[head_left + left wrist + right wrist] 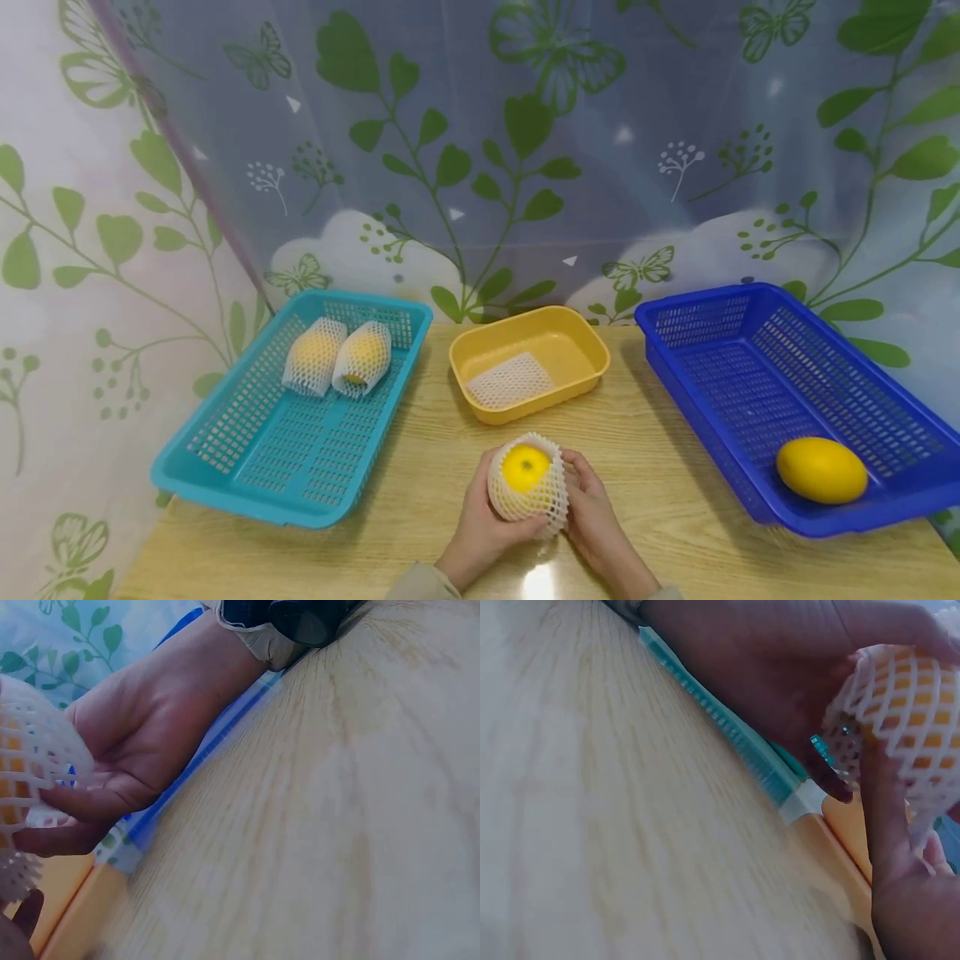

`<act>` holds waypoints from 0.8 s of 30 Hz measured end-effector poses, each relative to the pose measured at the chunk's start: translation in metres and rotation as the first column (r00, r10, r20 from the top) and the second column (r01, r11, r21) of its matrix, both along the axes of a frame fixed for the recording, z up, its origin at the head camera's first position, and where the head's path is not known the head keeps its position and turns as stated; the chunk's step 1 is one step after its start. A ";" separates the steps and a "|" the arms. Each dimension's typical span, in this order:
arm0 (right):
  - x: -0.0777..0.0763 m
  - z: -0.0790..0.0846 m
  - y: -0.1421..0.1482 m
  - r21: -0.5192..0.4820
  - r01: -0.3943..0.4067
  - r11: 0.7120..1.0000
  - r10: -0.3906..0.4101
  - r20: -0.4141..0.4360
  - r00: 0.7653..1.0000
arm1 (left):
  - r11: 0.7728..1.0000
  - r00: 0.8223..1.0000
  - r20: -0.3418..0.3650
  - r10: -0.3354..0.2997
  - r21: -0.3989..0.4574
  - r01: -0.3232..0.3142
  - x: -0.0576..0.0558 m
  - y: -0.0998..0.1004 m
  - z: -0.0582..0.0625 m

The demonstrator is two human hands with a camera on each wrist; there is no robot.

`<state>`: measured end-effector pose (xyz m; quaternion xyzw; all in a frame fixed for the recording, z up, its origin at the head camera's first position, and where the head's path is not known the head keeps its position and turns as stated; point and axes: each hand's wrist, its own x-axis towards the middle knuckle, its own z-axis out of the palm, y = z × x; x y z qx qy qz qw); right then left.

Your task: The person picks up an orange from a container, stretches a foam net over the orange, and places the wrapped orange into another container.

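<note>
In the head view, a yellow oval fruit (525, 468) sits inside a white foam net sleeve (553, 502), its round end showing through the top opening. My left hand (480, 525) holds the wrapped fruit from the left, thumb across the front. From the right, my right hand (600, 521) pinches the net's edge; the left wrist view shows that hand's thumb and fingers at the white mesh. Part of the left hand's grip is hidden behind the fruit. The right wrist view shows the mesh stretched around the fruit between both hands.
A teal basket (352, 500) at left contains two net-wrapped fruits (363, 358). A yellow tray (577, 342) behind the hands contains a flat foam net (510, 382). The blue basket (697, 433) at right holds one bare yellow fruit (821, 471). A patterned curtain (480, 167) hangs behind the wooden table (420, 467).
</note>
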<state>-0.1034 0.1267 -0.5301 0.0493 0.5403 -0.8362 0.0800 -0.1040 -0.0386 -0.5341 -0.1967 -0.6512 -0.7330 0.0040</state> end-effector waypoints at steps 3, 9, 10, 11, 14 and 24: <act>-0.001 -0.002 0.000 0.075 0.036 0.997 -0.031 -0.074 0.997 | 0.998 0.998 -0.008 0.060 0.037 -0.060 -0.001 -0.001 -0.001; 0.000 -0.001 -0.001 0.164 0.146 0.976 -0.108 -0.219 0.970 | 0.992 0.994 0.042 0.100 0.076 -0.103 -0.001 -0.003 -0.001; 0.000 -0.001 -0.001 0.157 0.151 0.976 -0.111 -0.235 0.966 | 0.992 0.994 0.050 0.093 0.077 -0.097 -0.001 -0.003 0.000; 0.001 0.000 -0.001 0.148 0.150 0.978 -0.109 -0.253 0.961 | 0.993 0.995 0.057 0.085 0.079 -0.090 -0.001 -0.003 0.000; 0.002 0.002 0.001 0.119 0.096 0.988 -0.051 -0.332 0.942 | 0.994 0.996 0.070 0.063 0.084 -0.069 -0.001 -0.003 0.001; 0.002 0.001 0.004 0.018 -0.088 0.996 0.085 -0.489 0.868 | 0.990 0.996 0.053 0.075 0.114 -0.081 -0.001 -0.002 -0.002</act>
